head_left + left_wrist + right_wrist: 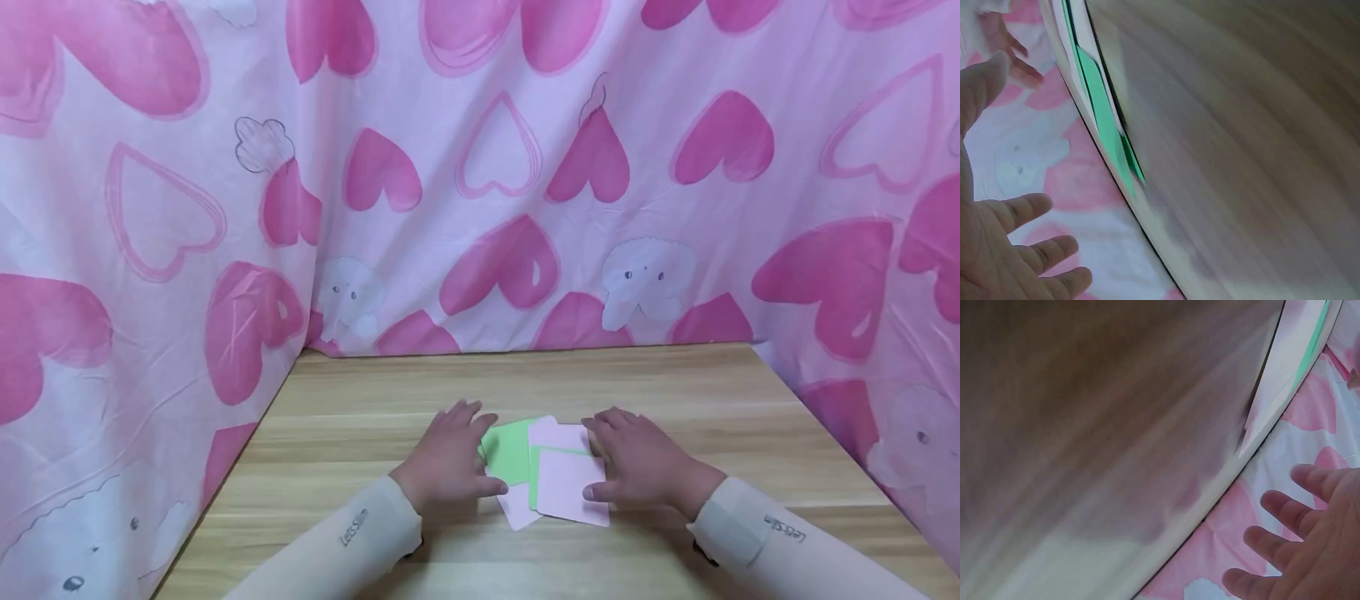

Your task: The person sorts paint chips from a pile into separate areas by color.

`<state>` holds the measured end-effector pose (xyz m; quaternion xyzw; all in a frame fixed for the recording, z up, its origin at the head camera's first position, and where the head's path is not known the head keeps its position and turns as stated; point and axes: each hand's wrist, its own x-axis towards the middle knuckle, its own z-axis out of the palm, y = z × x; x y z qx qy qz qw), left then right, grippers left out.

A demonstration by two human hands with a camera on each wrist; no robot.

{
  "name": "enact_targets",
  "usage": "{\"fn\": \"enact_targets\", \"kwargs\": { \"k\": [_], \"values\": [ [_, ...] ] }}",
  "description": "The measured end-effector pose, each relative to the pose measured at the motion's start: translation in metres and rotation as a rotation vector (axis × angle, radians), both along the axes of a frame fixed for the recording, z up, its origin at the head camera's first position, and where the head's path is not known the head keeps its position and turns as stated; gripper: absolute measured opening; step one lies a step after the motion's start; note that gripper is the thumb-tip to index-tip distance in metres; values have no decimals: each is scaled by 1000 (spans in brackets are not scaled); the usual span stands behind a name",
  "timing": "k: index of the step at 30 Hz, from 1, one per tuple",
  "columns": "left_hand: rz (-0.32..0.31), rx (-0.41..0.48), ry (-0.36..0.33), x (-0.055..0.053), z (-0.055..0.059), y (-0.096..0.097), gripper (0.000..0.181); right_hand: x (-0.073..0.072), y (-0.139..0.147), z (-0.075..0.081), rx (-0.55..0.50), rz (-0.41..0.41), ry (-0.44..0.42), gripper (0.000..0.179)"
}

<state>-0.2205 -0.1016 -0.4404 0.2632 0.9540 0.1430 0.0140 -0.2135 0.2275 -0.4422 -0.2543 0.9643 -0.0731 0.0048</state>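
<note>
A loose, overlapping pile of square pink and green cards lies on the wooden table. On top at the right is a pink card [572,487], over a green one whose edge shows. Another green card [506,454] lies at the pile's left, with a pink card [519,507] partly under it. My left hand [453,458] is at the left side of the pile, fingers spread. From the right side, my right hand [641,458] faces it, its fingers apart. Both wrist views show the palms holding nothing. Whether any fingertip touches a card I cannot tell.
The wooden table [360,400] reaches back to a pink and white curtain [495,150] printed with hearts, which also hangs along the left and right sides. Light sleeves [341,542] cover both forearms.
</note>
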Motion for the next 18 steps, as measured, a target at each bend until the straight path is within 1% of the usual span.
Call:
{"fn": "enact_targets", "kwargs": {
  "k": [3, 6, 9, 13, 18],
  "values": [
    [-12, -35, -23, 1, -1, 17, 97, 3, -1, -2, 1, -4, -51, 103],
    [-40, -77, -41, 2, -4, 34, 96, 6, -1, -3, 5, -15, -95, 103],
    [-65, -98, -59, 1, -7, 47, 97, 7, -1, -5, 4, -29, -119, 105],
    [-85, -110, -90, -1, -9, 60, 100, 8, 0, -9, 10, -30, -120, 106],
    [-98, -126, -139, -5, -11, 68, 103, 11, 1, -11, 13, -14, -117, 111]
  ]
}}
